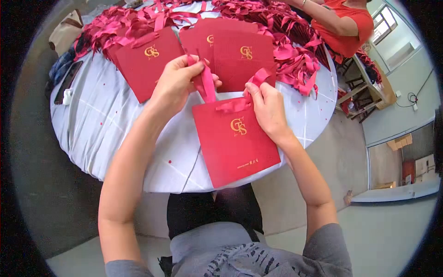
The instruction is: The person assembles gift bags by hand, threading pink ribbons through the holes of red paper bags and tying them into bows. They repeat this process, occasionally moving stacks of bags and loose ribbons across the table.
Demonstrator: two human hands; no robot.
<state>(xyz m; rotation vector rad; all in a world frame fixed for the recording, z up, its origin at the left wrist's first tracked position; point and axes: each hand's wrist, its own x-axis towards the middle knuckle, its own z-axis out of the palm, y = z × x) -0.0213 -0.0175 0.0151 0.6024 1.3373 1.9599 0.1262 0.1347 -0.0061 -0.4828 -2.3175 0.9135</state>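
We note the white-covered round table (115,147), with the red bag (230,152) at its near edge, front face up. We judge the bag light and fairly stiff, its card prone to creasing; we would grip it flat along the upper edge or sides. Our left hand (177,83) is closed in a thumb-and-finger pinch on the pink ribbon (208,85); our right hand (270,108) pinches the looped ribbon (260,75) at the bag's upper edge. Both ribbons should handle as soft, slippery and best held near the holes.
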